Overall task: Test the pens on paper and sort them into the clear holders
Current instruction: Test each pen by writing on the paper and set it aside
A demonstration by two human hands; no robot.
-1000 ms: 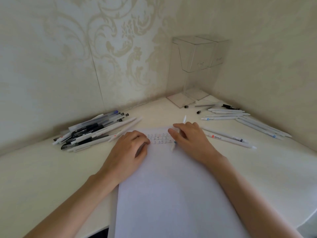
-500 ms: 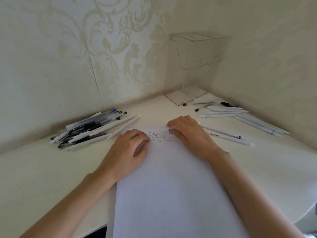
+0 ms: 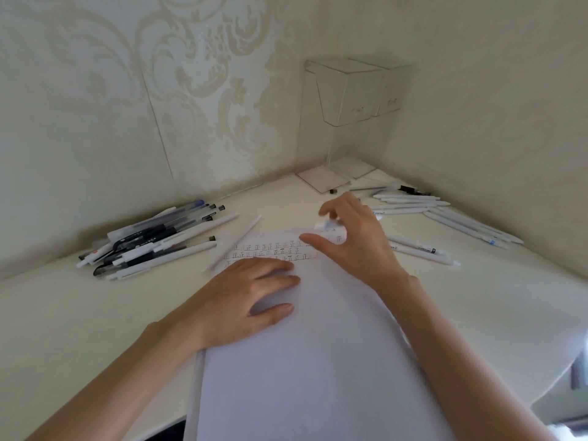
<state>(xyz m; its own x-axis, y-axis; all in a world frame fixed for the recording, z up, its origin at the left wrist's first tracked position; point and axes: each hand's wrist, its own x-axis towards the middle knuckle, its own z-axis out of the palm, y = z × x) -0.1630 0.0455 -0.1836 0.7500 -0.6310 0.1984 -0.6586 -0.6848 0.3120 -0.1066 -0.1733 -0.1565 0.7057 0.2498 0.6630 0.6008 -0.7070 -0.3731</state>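
Right hand pinches what looks like a blurred white pen above the paper; left hand lies flat, pinning the sheet. Testing looks finished, so next it needs carrying to a clear holder.

A home desk corner: damask wallpaper meets a cream tabletop strewn with loose pens.

Paper lay centred on desk. Pen heap sat left of paper, with a single pen at its far-left corner. More pens lay right. Clear holders stood behind, in far corner.
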